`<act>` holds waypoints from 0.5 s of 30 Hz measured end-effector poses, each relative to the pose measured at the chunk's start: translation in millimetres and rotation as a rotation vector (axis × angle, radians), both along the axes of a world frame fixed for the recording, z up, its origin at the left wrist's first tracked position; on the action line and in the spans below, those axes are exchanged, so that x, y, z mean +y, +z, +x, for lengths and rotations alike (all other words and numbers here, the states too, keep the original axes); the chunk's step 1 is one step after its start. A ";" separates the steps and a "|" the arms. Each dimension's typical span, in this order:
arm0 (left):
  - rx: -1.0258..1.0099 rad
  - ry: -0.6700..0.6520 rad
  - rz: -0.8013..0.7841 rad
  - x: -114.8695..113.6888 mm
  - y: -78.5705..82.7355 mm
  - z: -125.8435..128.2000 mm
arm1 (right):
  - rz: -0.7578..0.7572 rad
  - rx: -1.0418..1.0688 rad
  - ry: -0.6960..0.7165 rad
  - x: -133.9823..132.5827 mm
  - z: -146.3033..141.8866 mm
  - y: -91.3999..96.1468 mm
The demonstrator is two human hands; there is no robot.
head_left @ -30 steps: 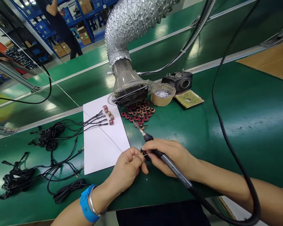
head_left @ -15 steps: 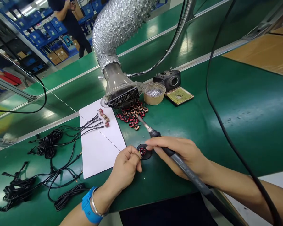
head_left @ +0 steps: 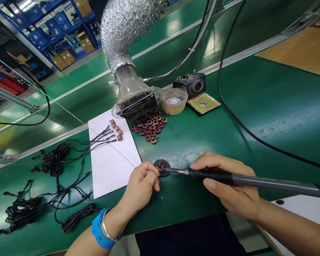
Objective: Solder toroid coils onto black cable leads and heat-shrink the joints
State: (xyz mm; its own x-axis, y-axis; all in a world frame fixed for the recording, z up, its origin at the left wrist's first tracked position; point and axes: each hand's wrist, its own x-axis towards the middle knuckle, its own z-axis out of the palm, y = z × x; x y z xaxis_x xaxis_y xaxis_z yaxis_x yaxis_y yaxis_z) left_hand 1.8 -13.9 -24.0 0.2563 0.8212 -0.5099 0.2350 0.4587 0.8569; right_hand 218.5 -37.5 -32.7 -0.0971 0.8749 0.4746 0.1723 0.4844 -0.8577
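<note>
A wound toroid coil [head_left: 160, 167] with red and black segments lies on a round black pad [head_left: 165, 173]. My left hand [head_left: 143, 183] is closed in a pinch at the coil's left edge, on a thin wire [head_left: 129, 162] that runs up and left over the white sheet. In my right hand [head_left: 230, 183] is a soldering iron [head_left: 224, 176], held like a pen and almost level. Its tip points left and reaches the coil's right side; whether it touches cannot be made out.
A fume extractor [head_left: 137, 106] hangs above several piled coils [head_left: 150, 128]. Behind are a solder pot [head_left: 175, 102], an iron stand [head_left: 192, 85] and a yellow sponge tray [head_left: 204, 103]. Left, black cables [head_left: 56, 160] lie beside a white sheet [head_left: 114, 174]. The iron's cord [head_left: 245, 129] loops at right.
My right hand has moved right and swung the soldering iron from pointing at the coil pile down to the coil on the pad. My left hand stays pinched there. The distant person has left view.
</note>
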 end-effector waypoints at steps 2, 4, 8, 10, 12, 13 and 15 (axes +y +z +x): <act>0.001 -0.003 -0.003 0.3 0.3 0.0 | -0.010 0.003 0.030 0.2 0.2 -0.4; 0.001 -0.009 -0.007 0.3 0.7 -0.1 | -0.021 0.003 0.047 -0.1 1.0 -1.4; -0.002 -0.013 -0.014 0.0 1.7 -0.1 | -0.047 -0.005 0.080 -1.2 2.5 -3.8; 0.001 -0.012 -0.013 -0.1 1.9 0.0 | -0.052 -0.007 0.089 -1.6 2.7 -4.3; 0.006 -0.014 -0.012 0.0 1.8 0.0 | -0.051 -0.008 0.090 -1.7 2.7 -4.1; 0.007 -0.017 -0.012 0.0 1.7 0.1 | -0.049 -0.011 0.092 -1.6 2.7 -3.8; 0.007 -0.020 -0.010 0.0 1.5 0.2 | -0.042 -0.019 0.100 -1.1 2.7 -2.9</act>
State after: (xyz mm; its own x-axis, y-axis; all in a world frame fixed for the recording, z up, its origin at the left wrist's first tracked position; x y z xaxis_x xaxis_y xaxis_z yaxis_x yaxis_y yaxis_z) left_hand 2.0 -13.9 -22.6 0.2688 0.8106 -0.5202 0.2504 0.4627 0.8504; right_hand 221.2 -38.6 -35.6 -0.1937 0.8792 0.4352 0.1410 0.4640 -0.8746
